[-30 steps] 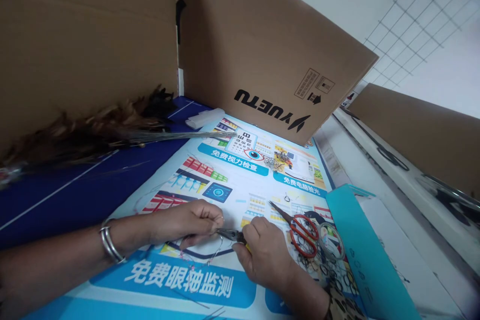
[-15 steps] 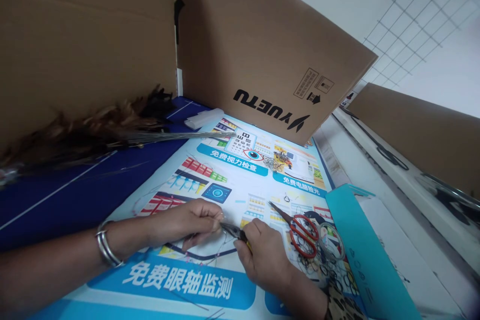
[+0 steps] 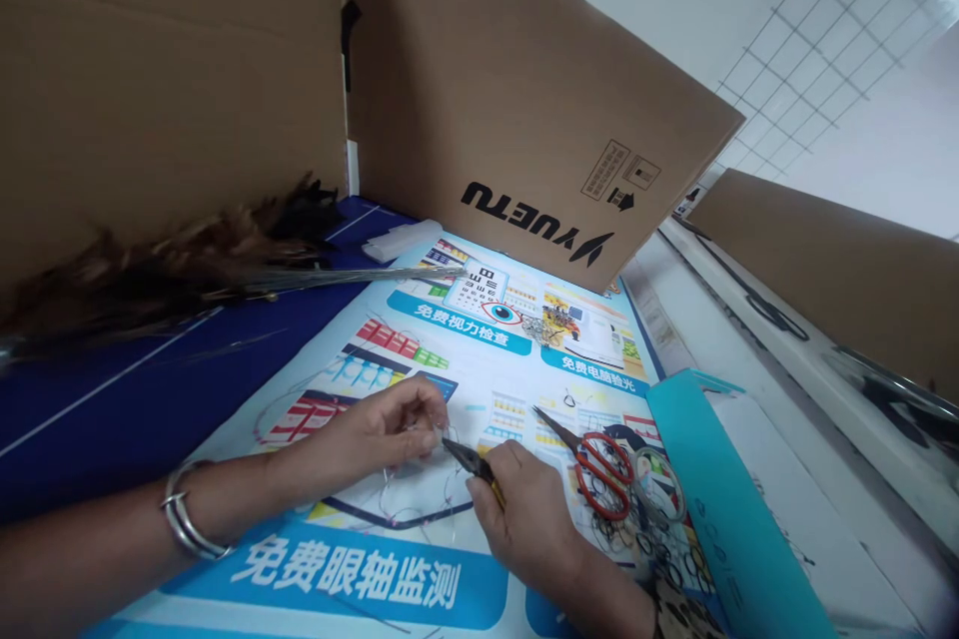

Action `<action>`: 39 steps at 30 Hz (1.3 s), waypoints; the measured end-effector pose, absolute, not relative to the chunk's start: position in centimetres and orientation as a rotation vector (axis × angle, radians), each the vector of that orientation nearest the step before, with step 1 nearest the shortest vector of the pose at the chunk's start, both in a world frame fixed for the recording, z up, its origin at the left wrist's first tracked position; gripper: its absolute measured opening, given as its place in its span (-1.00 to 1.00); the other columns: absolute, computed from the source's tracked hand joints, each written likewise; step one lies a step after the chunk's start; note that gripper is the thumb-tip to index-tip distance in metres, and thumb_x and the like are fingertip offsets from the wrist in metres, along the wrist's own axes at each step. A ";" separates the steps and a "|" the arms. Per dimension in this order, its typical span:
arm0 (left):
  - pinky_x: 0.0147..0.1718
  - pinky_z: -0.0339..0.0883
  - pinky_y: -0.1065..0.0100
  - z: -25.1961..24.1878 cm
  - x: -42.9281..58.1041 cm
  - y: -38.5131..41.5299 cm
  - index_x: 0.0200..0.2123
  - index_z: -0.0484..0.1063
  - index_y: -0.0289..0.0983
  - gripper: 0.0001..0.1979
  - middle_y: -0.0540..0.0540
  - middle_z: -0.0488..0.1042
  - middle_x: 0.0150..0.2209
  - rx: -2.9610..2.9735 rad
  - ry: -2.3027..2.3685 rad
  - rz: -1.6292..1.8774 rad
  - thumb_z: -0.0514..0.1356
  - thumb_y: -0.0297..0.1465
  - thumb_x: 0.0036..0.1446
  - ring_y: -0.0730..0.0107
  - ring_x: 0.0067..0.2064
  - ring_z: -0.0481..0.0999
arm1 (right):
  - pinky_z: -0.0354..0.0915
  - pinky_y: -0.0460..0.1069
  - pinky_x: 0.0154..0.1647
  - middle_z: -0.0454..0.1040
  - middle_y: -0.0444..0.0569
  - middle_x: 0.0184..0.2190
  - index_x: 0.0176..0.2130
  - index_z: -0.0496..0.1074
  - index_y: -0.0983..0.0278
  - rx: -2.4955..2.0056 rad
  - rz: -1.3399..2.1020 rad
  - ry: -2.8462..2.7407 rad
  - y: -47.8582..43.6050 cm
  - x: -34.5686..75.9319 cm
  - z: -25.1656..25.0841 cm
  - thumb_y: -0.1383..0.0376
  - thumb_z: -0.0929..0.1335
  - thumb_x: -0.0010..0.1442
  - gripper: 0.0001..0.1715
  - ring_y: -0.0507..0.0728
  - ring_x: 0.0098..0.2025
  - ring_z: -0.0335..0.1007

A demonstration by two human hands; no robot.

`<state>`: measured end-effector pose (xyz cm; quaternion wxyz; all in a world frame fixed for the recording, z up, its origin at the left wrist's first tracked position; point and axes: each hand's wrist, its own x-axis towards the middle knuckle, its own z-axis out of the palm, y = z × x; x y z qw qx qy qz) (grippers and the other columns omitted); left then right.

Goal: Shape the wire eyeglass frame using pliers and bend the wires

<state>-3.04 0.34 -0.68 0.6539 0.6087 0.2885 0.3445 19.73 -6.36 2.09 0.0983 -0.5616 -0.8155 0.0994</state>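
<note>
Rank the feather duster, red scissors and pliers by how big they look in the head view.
1. feather duster
2. red scissors
3. pliers, though the right hand hides their handles, so this is unsure.

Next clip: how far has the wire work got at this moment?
Done: a length of thin wire already curves in loops on the poster, with small beads on it. In hand: the left hand pinches the wire while the right hand holds needle-nose pliers at it. Left: the end at the plier tips looks unfinished; the red scissors lie untouched beside.
</note>
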 end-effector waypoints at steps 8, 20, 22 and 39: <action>-0.22 0.28 0.31 -0.6 -3.1 0.3 -0.27 0.46 -0.23 -0.88 -0.04 0.41 -0.24 1.694 0.701 0.888 0.18 -0.31 0.24 0.33 -0.22 0.40 | 0.15 -0.04 -0.37 0.50 -0.04 -0.24 -0.20 0.36 0.22 -1.726 0.168 -2.490 -6.5 19.4 2.1 0.21 0.28 0.29 -0.86 0.16 -0.24 0.42; -0.30 0.28 0.33 -0.4 -3.0 0.1 -0.34 0.44 -0.25 -0.81 -0.01 0.47 -0.41 1.617 0.812 0.752 0.13 -0.28 0.25 0.34 -0.34 0.43 | 0.15 -0.01 -0.34 0.47 -0.04 -0.23 -0.19 0.38 0.21 -1.674 0.090 -2.543 -6.3 20.0 3.1 0.16 0.30 0.30 -0.82 0.17 -0.21 0.38; -0.32 0.27 0.35 -0.4 -2.9 0.1 -0.33 0.45 -0.25 -0.81 -0.01 0.48 -0.40 1.612 0.812 0.745 0.14 -0.28 0.25 0.35 -0.35 0.42 | 0.14 -0.01 -0.32 0.46 -0.03 -0.24 -0.20 0.39 0.22 -1.649 0.086 -2.553 -6.2 20.1 3.4 0.16 0.30 0.30 -0.82 0.17 -0.21 0.36; -0.43 0.20 0.38 -0.5 -2.5 0.3 -0.38 0.38 -0.26 -0.80 0.03 0.42 -0.47 1.427 0.774 0.799 0.17 -0.25 0.22 0.42 -0.43 0.32 | 0.13 0.03 -0.33 0.43 -0.01 -0.28 -0.26 0.37 0.23 -1.670 -0.023 -2.527 -6.6 20.0 3.1 0.16 0.30 0.30 -0.82 0.20 -0.24 0.31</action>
